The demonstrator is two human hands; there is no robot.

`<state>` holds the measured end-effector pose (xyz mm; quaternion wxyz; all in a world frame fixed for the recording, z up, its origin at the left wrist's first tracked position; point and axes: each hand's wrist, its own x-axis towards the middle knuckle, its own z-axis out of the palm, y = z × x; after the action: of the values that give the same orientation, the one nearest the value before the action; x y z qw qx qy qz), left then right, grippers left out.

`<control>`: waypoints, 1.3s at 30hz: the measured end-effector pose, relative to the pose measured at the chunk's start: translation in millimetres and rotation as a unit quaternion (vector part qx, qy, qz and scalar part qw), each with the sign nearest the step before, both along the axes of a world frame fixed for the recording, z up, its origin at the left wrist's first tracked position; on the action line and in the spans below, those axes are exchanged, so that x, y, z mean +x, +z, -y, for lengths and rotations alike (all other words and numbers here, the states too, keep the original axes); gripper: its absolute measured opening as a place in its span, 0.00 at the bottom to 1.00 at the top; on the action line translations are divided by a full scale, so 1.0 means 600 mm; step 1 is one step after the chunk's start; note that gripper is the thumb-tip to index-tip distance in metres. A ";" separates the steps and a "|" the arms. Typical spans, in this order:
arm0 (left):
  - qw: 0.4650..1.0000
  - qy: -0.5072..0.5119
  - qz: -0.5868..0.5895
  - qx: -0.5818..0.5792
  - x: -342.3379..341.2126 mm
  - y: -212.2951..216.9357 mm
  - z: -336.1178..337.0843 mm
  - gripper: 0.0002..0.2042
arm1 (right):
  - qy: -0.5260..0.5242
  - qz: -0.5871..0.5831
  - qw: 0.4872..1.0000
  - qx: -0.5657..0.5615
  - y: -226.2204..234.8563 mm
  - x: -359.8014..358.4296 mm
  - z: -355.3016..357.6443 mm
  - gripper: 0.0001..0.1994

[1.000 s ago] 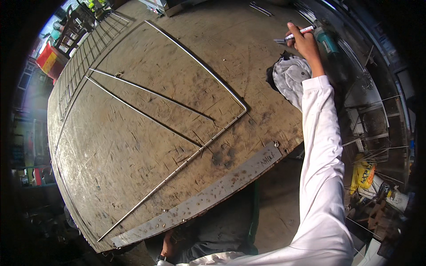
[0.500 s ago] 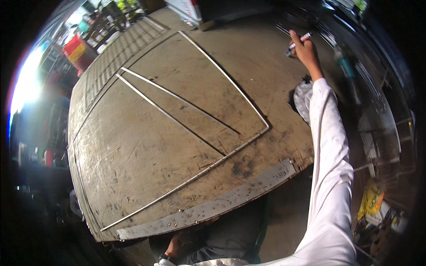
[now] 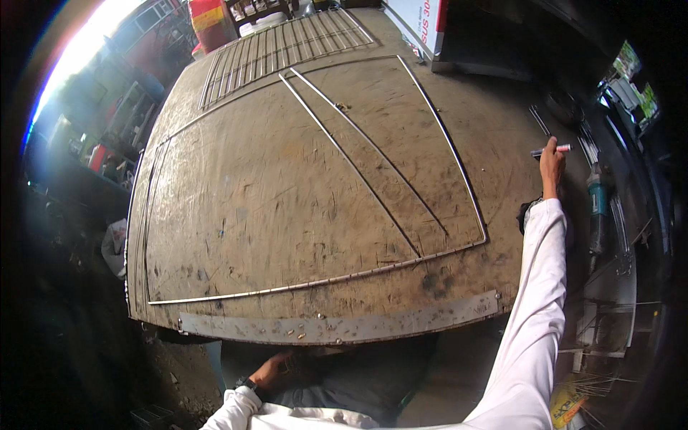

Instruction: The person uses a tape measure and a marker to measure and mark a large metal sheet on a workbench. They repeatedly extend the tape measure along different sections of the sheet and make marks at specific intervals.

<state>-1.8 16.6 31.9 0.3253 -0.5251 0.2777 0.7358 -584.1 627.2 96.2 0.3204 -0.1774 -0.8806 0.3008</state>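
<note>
My right hand is closed around a marker pen at the far right of the table, next to some thin rods. The marker lies crosswise in the fingers, with a white and red barrel. Low in the view, my left hand is below the table's front edge, near my lap; its fingers are shaded and partly hidden. On the table lies a large bent-rod metal frame. Two thin straight rods run at a slant inside it, their near ends by the frame's front bar.
A metal grid rack lies at the table's far left. A grey metal strip with small bits on it runs along the front edge. A white box stands at the back, and a teal power tool lies at the right.
My view has turned, so the table and frame sit differently in the picture. My right hand keeps the marker; its raised index finger is now curled in. More of my left hand shows.
</note>
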 end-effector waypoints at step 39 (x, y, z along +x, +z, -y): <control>0.900 -0.204 -0.385 -0.017 0.011 -0.077 0.053 0.26 | 0.115 -0.035 0.992 -0.035 -0.066 0.459 0.221 0.24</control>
<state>5.0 -15.3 -14.2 0.3266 -0.1384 0.4948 0.7933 -308.5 494.5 56.6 0.3083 -0.0756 -0.8724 0.3718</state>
